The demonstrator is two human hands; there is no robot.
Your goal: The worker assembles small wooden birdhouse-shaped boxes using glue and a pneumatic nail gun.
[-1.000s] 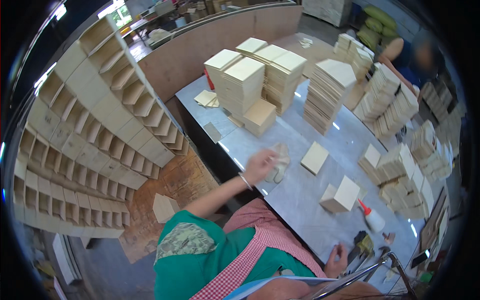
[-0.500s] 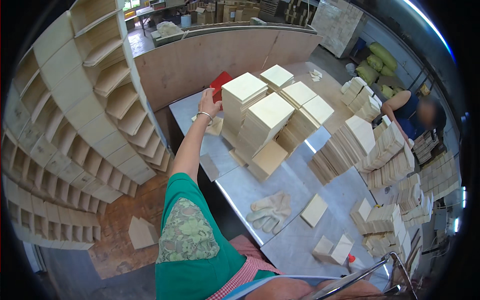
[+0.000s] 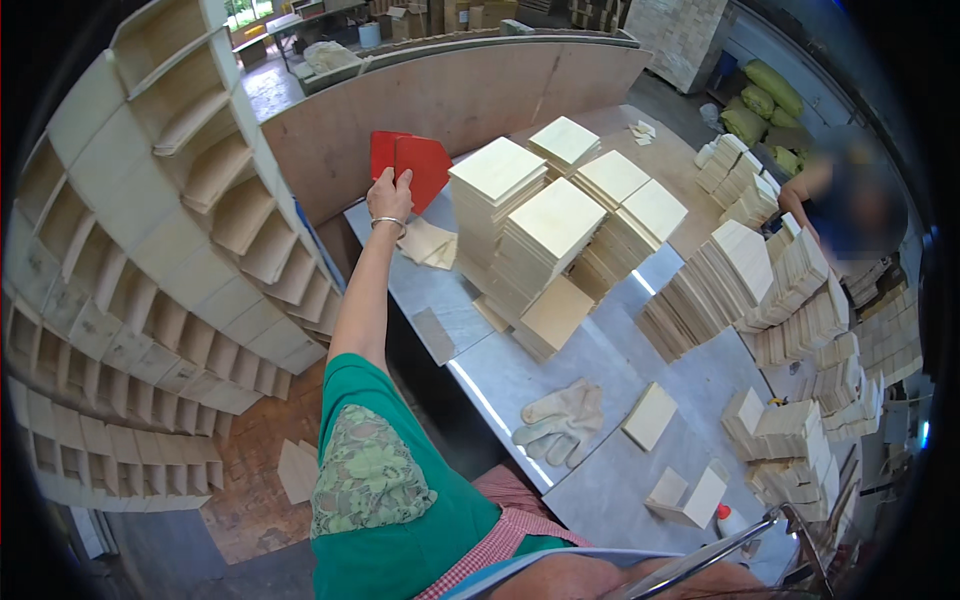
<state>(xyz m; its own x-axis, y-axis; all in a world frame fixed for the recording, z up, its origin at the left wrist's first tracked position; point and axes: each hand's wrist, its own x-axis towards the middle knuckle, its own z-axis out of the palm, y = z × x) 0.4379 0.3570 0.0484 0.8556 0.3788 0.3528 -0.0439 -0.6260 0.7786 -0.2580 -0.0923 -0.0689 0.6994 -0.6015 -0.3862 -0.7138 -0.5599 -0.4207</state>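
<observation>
My left hand [image 3: 390, 197], with a bracelet at the wrist, is stretched out to the far left corner of the metal-topped table [image 3: 500, 375]. Its fingers are closed on the lower edge of a flat red piece [image 3: 425, 168], which has a seam or fold down it; I cannot make out its kind. Just below the hand lies a crumpled beige cloth [image 3: 428, 245]. To the right of it rise stacks of pale wooden boards [image 3: 497, 170]. Nearer me are a whitish work glove [image 3: 560, 420] and a single small board [image 3: 649, 416]. My right hand is out of the picture.
Tall shelves of open wooden boxes [image 3: 175, 240] stand at the left. A plywood panel [image 3: 440, 90] edges the table's far side. More board stacks [image 3: 715, 285] fill the right, where another person [image 3: 850, 195] works. A bottle with a red cap [image 3: 728, 518] stands near me.
The red piece has moved left, out from behind the board stacks, and shows more fully. My left hand has moved slightly left and now grips it. The view has shifted a little.
</observation>
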